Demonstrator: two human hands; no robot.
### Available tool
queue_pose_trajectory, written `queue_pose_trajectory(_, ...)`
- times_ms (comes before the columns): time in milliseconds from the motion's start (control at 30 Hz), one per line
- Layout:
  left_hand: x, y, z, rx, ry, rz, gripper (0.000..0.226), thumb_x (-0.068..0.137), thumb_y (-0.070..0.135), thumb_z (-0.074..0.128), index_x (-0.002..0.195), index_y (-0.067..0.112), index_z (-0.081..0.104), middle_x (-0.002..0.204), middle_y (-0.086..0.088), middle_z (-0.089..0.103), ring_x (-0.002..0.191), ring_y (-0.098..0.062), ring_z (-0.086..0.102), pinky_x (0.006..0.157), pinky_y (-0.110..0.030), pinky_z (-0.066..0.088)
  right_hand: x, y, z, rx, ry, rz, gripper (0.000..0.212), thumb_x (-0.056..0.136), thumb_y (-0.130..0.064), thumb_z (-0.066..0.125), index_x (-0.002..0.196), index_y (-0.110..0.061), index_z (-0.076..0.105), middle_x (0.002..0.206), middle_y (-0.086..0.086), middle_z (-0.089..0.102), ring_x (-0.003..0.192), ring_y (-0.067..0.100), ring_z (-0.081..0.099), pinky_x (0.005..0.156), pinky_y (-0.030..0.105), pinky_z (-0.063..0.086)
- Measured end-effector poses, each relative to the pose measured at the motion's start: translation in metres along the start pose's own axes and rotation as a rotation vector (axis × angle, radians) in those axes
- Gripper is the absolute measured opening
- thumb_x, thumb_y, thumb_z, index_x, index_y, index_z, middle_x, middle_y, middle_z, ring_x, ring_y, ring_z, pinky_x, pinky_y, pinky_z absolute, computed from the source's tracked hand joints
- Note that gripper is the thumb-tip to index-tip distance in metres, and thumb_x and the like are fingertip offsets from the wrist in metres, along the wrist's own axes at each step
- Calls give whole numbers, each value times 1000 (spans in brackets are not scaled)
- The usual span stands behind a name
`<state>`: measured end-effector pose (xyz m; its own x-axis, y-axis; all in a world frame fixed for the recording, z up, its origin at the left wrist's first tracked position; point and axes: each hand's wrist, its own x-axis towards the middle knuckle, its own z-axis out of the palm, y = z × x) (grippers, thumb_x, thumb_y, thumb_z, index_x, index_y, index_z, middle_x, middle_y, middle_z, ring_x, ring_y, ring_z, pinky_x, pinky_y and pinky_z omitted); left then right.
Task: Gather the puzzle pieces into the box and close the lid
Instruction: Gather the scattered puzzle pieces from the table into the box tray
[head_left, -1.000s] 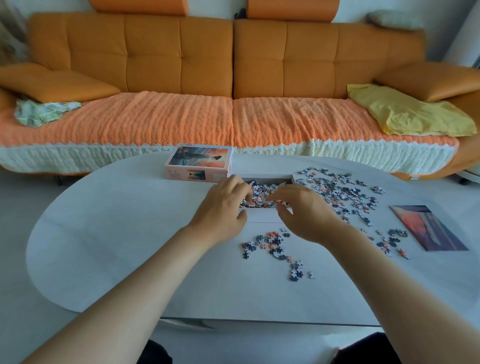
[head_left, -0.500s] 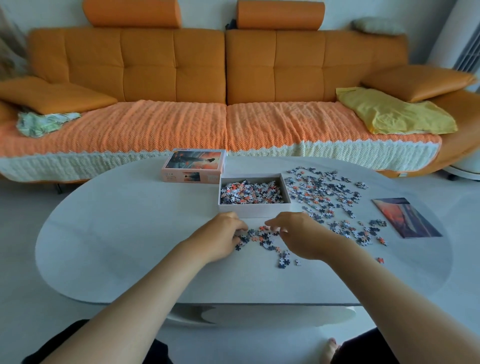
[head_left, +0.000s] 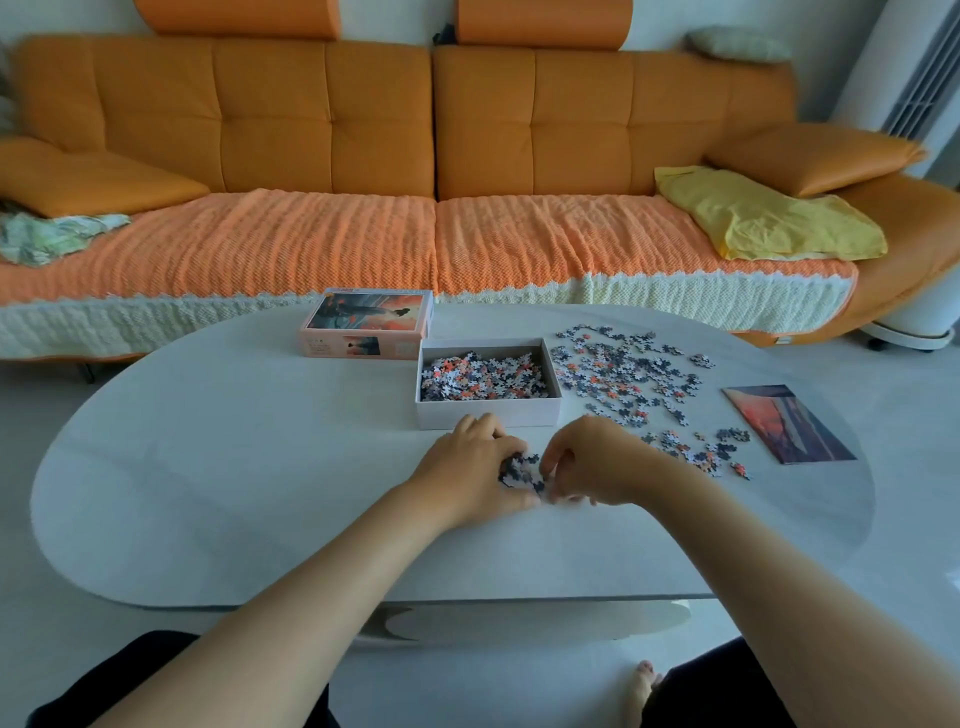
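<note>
White table (head_left: 208, 467): our left hand (head_left: 470, 467) and right hand (head_left: 597, 462), fingers curled, cup a small pile of puzzle pieces (head_left: 522, 470) between them, just before the open box (head_left: 488, 415); lid (head_left: 369, 322) sits behind-left.

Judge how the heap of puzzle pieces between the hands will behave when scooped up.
The heap is loose separate pieces, so some will probably spill when lifted. They look thin, likely light. Cupped by the left hand and right hand on the smooth table, it should slide together easily.
</note>
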<state>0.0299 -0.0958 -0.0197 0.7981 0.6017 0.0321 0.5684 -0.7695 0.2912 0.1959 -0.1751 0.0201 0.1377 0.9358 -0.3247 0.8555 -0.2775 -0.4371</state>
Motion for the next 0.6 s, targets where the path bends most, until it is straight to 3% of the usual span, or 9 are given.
queue_pose_trajectory(133, 2, -13, -8, -150, -20, 4, 47, 84, 47, 67, 127, 31, 59, 117, 10, 48, 121, -11, 39, 96, -34, 44, 8, -4, 7, 71, 122, -33, 22, 80, -14, 71, 100, -23, 66, 82, -6, 68, 56, 16, 66, 50, 28, 56)
queue_pose_trajectory(267, -1, -25, -19, -159, -70, -25, 63, 82, 52, 68, 139, 32, 49, 125, 10, 45, 120, -10, 42, 96, -31, 43, 14, -3, 1, 18, 133, -58, 30, 83, -21, 73, 109, -25, 60, 93, -7, 61, 59, 6, 57, 44, 13, 41)
queue_pose_trajectory(367, -5, -39, -26, -51, -141, -73, 76, 77, 58, 69, 144, 33, 40, 128, 11, 39, 124, -8, 36, 100, -33, 41, 15, -4, 0, -63, 103, -15, 28, 86, -20, 66, 114, -24, 63, 95, -8, 59, 68, 8, 59, 52, 17, 48)
queue_pose_trajectory(500, -7, -45, -24, -101, -140, -99, 58, 84, 42, 70, 137, 27, 52, 106, 10, 41, 95, -8, 48, 85, -25, 42, 24, -12, 13, -34, 162, -42, 23, 88, -18, 63, 109, -22, 69, 100, -4, 63, 69, 8, 57, 63, 21, 50)
queue_pose_trajectory(600, -4, -41, -23, -101, -126, -79, 50, 88, 35, 68, 135, 24, 56, 105, 7, 45, 93, -10, 49, 83, -25, 41, 30, -20, 19, -44, 157, -81, 27, 89, -14, 58, 113, -22, 67, 105, -2, 65, 75, 9, 56, 67, 21, 49)
